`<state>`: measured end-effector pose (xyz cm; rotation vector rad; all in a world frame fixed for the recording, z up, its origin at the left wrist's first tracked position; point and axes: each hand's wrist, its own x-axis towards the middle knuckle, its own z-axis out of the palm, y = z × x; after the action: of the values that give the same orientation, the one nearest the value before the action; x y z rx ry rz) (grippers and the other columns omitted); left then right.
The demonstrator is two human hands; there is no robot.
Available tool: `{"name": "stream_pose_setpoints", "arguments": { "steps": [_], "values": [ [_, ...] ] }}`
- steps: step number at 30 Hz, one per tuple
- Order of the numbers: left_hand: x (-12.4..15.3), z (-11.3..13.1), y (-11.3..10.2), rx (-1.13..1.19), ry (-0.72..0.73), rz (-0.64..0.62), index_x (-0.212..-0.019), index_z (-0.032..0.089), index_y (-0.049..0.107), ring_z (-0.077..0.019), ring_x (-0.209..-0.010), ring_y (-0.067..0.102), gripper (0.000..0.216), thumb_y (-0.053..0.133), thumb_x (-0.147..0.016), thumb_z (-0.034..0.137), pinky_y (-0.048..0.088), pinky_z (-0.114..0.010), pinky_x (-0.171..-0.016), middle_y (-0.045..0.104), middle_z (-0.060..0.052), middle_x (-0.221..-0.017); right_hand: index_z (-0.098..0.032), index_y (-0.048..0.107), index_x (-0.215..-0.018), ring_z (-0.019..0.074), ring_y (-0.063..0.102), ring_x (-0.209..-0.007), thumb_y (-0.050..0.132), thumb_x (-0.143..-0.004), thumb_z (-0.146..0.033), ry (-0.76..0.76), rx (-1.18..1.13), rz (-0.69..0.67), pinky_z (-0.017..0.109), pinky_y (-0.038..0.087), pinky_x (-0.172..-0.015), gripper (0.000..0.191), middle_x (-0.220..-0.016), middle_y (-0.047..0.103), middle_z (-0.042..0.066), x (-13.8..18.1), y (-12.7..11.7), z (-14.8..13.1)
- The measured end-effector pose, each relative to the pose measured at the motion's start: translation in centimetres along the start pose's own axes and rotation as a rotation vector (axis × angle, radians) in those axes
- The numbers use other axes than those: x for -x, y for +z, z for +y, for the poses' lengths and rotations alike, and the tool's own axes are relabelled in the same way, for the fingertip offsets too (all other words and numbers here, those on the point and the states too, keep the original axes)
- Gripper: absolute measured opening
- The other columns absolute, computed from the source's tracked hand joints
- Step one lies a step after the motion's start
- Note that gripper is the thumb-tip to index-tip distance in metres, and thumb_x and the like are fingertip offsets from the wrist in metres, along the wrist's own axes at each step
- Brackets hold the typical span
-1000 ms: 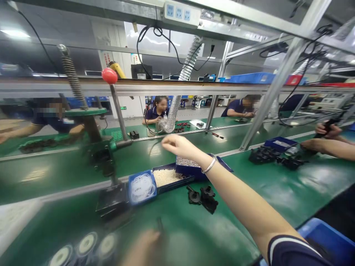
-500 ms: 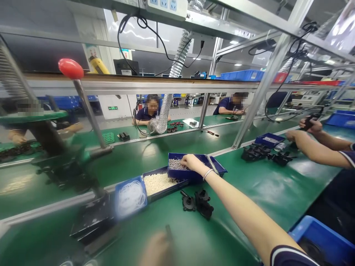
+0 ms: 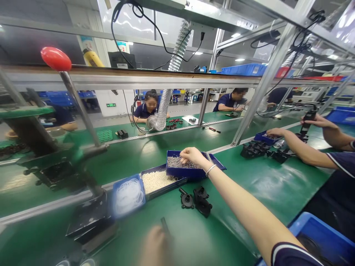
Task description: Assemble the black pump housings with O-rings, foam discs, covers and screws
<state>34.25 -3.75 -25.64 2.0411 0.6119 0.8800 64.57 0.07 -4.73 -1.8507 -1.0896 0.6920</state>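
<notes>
My right hand (image 3: 193, 156) reaches forward over a blue tray (image 3: 216, 162) of small silvery metal parts (image 3: 177, 162), fingers curled together in a pinch at the parts. What the fingertips hold is too small to see. My left hand (image 3: 155, 244) is a blur at the bottom edge, closed around a thin dark stick-like tool (image 3: 165, 226). Two black plastic parts (image 3: 195, 198) lie on the green mat just in front of the trays.
A tray of white beads (image 3: 157, 181) and a tray of white rings (image 3: 128, 195) sit left of the metal parts. A hand press with a red knob (image 3: 55, 59) stands at left. A co-worker's arms (image 3: 299, 147) work on black parts at right. A blue bin (image 3: 324, 236) sits bottom right.
My right hand dropped from above the trays down into the tray of metal parts and stays there pinching. The view shifted right and downward.
</notes>
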Motion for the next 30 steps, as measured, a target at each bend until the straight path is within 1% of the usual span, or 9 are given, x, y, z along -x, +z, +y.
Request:
{"name": "stream_pose_setpoints", "arguments": {
  "steps": [3, 7, 10, 12, 13, 15, 18, 23, 30],
  "values": [
    [0.5, 0.1, -0.3, -0.034, 0.061, 0.02, -0.085, 0.02, 0.066, -0.0258, -0.082, 0.067, 0.024, 0.066, -0.078, 0.043, 0.058, -0.038, -0.074, 0.063, -0.011, -0.086, -0.009, 0.06, -0.091, 0.0109, 0.069, -0.067, 0.061, -0.091, -0.021, -0.09, -0.085, -0.037, 0.023, 0.057, -0.07, 0.012, -0.075, 0.07, 0.004, 2.2, 0.7, -2.1],
    [2.1, 0.8, -1.6, -0.106, 0.162, 0.058, -0.099, 0.019, 0.065, -0.0285, -0.103, 0.066, 0.029, 0.067, -0.077, 0.037, 0.058, -0.037, -0.081, 0.063, -0.017, -0.111, -0.01, 0.062, -0.094, 0.0147, 0.07, -0.073, 0.063, -0.087, -0.023, -0.22, -0.118, -0.218, 0.028, 0.058, -0.075, 0.015, -0.079, 0.072, 0.006, 6.8, 3.0, -4.8],
    [2.4, 3.1, -4.0, -0.137, 0.259, 0.182, -0.126, 0.017, 0.053, -0.0332, -0.124, 0.056, 0.054, 0.066, -0.079, 0.04, 0.054, -0.045, -0.094, 0.052, -0.022, -0.134, -0.012, 0.064, -0.092, 0.0145, 0.069, -0.072, 0.064, -0.085, -0.022, -0.296, -0.078, -0.342, 0.026, 0.055, -0.073, 0.012, -0.077, 0.07, 0.004, 10.6, 4.9, -6.1],
    [1.8, 5.7, -6.1, -0.094, 0.183, 0.22, -0.138, 0.019, 0.042, -0.0337, -0.134, 0.046, 0.063, 0.063, -0.083, 0.042, 0.045, -0.052, -0.106, 0.045, -0.021, -0.143, -0.014, 0.066, -0.091, 0.0134, 0.066, -0.076, 0.063, -0.085, -0.018, -0.428, 0.057, -0.376, 0.025, 0.052, -0.074, 0.008, -0.082, 0.069, 0.003, 12.8, 6.2, -6.5],
    [1.2, 7.3, -7.2, -0.053, 0.065, 0.191, -0.137, 0.022, 0.044, -0.0314, -0.134, 0.047, 0.055, 0.06, -0.087, 0.039, 0.043, -0.052, -0.108, 0.047, -0.018, -0.142, -0.015, 0.066, -0.093, 0.0132, 0.065, -0.079, 0.062, -0.087, -0.016, -0.521, 0.156, -0.383, 0.025, 0.05, -0.075, 0.007, -0.086, 0.069, 0.003, 13.8, 6.8, -6.6],
    [-0.2, 10.1, -9.3, 0.094, -0.137, 0.132, -0.126, 0.021, 0.052, -0.0248, -0.118, 0.06, 0.041, 0.059, -0.089, 0.036, 0.049, -0.044, -0.102, 0.059, -0.013, -0.128, -0.016, 0.064, -0.099, 0.0139, 0.061, -0.086, 0.057, -0.092, -0.015, -0.709, 0.358, -0.401, 0.025, 0.047, -0.077, 0.011, -0.094, 0.066, 0.003, 15.4, 8.0, -6.6],
    [-2.2, 12.8, -11.3, 0.281, -0.292, 0.018, -0.109, 0.018, 0.059, -0.018, -0.094, 0.066, 0.028, 0.061, -0.087, 0.035, 0.053, -0.032, -0.088, 0.068, -0.007, -0.102, -0.014, 0.058, -0.1, 0.0142, 0.057, -0.084, 0.048, -0.096, -0.013, -0.819, 0.53, -0.438, 0.026, 0.045, -0.073, 0.011, -0.094, 0.061, 0.004, 16.9, 9.4, -6.3],
    [-3.2, 12.9, -12.2, 0.469, -0.428, -0.063, -0.087, 0.016, 0.06, -0.0142, -0.081, 0.065, 0.024, 0.072, -0.078, 0.035, 0.05, -0.025, -0.077, 0.068, -0.002, -0.084, -0.013, 0.054, -0.094, 0.0133, 0.05, -0.073, 0.046, -0.094, -0.008, -0.838, 0.634, -0.451, 0.026, 0.043, -0.066, 0.01, -0.086, 0.055, 0.003, 17.8, 10.4, -6.1],
    [-3.2, 12.1, -12.5, 0.687, -0.554, -0.072, -0.079, 0.013, 0.058, -0.0097, -0.073, 0.063, 0.033, 0.084, -0.066, 0.031, 0.049, -0.021, -0.073, 0.067, 0.001, -0.074, -0.013, 0.053, -0.108, 0.0141, 0.049, -0.074, 0.043, -0.097, -0.01, -0.878, 0.695, -0.49, 0.027, 0.042, -0.066, 0.016, -0.088, 0.055, 0.004, 17.7, 10.5, -6.2]
  ]
}}
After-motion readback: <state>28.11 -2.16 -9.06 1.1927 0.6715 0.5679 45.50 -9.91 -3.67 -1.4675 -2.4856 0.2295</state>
